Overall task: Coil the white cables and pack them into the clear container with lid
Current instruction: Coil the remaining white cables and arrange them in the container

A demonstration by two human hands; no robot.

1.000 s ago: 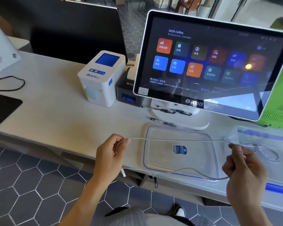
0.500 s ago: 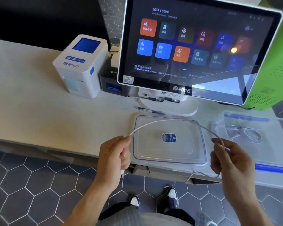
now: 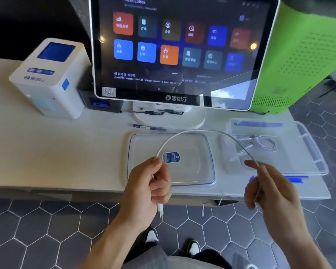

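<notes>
Hands [image 3: 149,189] [image 3: 268,189] raised before the counter, both gripping a white cable [image 3: 192,133] arched between them.

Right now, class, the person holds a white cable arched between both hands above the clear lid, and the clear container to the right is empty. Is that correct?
Not quite. The head view shows the clear container already holds a coiled white cable. The rest stands: the left hand and right hand hold the white cable arched above the clear lid.

Bright daylight; glare on monitor [image 3: 175,53]; soft blur, edges bowed.
</notes>
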